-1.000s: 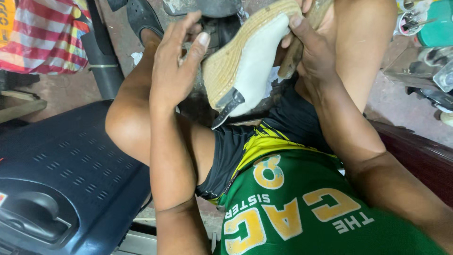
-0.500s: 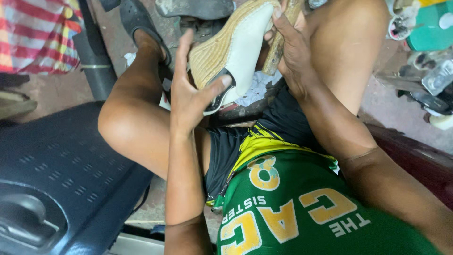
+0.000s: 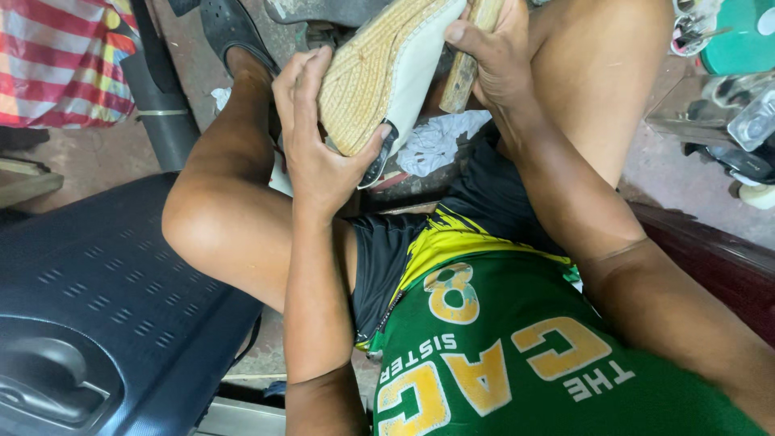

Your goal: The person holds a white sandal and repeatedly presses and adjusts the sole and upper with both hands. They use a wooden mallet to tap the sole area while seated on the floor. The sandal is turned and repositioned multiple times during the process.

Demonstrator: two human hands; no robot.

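Left hand [image 3: 319, 153] fingers clamp the shoe [image 3: 379, 73] heel; its length runs up toward the right hand [image 3: 492, 60], fingers wrapped around a wooden handle [image 3: 464, 73].

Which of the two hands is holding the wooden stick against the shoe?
The right hand. It grips the wooden stick beside the shoe's white edge, while the left hand only cups the shoe from below, at its tan woven sole.

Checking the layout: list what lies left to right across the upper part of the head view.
Striped cloth → black sandal → left hand → shoe, sole up → wooden handle → right hand → green lid.
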